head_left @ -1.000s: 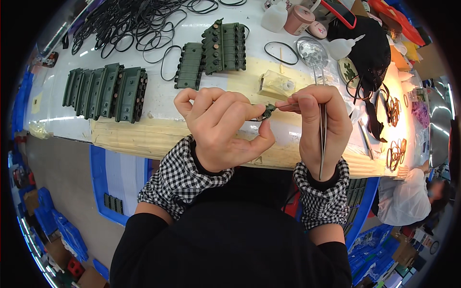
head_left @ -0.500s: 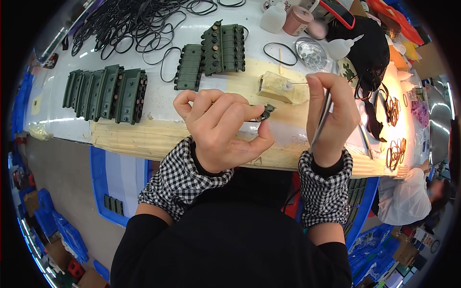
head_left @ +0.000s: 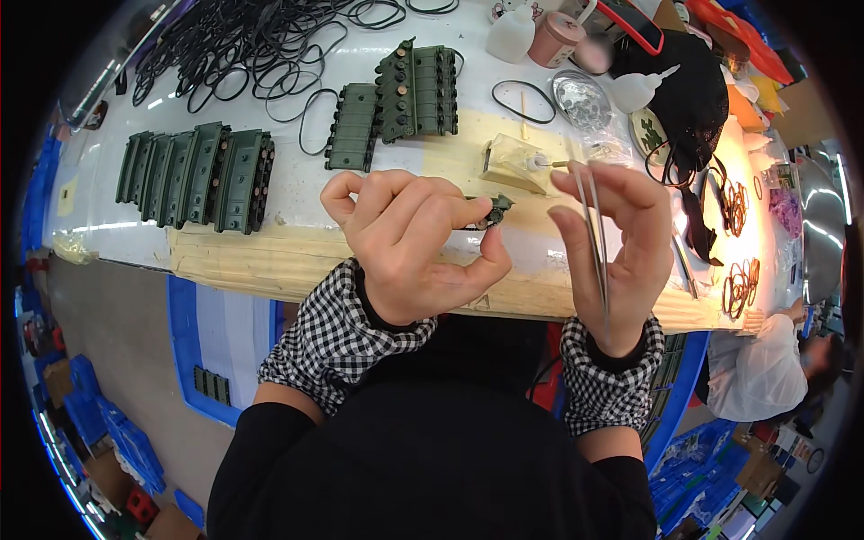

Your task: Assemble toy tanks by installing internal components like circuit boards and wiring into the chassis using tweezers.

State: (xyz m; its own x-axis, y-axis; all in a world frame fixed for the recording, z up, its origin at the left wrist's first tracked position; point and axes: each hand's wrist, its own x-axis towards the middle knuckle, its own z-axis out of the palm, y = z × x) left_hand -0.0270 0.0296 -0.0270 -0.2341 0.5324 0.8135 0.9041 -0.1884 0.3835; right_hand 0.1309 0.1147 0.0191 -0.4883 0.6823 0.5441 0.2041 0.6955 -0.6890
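My left hand (head_left: 409, 243) pinches a small dark green plastic model part (head_left: 498, 211) between thumb and forefinger, above the table's front edge. In my right hand (head_left: 630, 247) lies a pair of metal tweezers (head_left: 596, 229), its two arms slightly spread. The thumb and forefinger of this hand are apart. Close to its fingertips, a thin stick with a brownish end (head_left: 559, 164) sits in a small white piece (head_left: 538, 162) on a block wrapped in yellowish tape (head_left: 513, 165). Whether a finger touches the stick, I cannot tell.
Green model hull parts stand in a row (head_left: 198, 175) at left and in a stack (head_left: 418, 94) at the back. Black rubber bands (head_left: 243, 45) heap behind them. White squeeze bottles (head_left: 641, 88), a clear dish (head_left: 583, 99) and a black mesh bag (head_left: 688, 99) crowd the right. Another person (head_left: 760, 369) is far right.
My right thumb and forefinger have parted from the thin stick, which stays in the white piece. The tweezers have swung more upright. The left hand has hardly moved.
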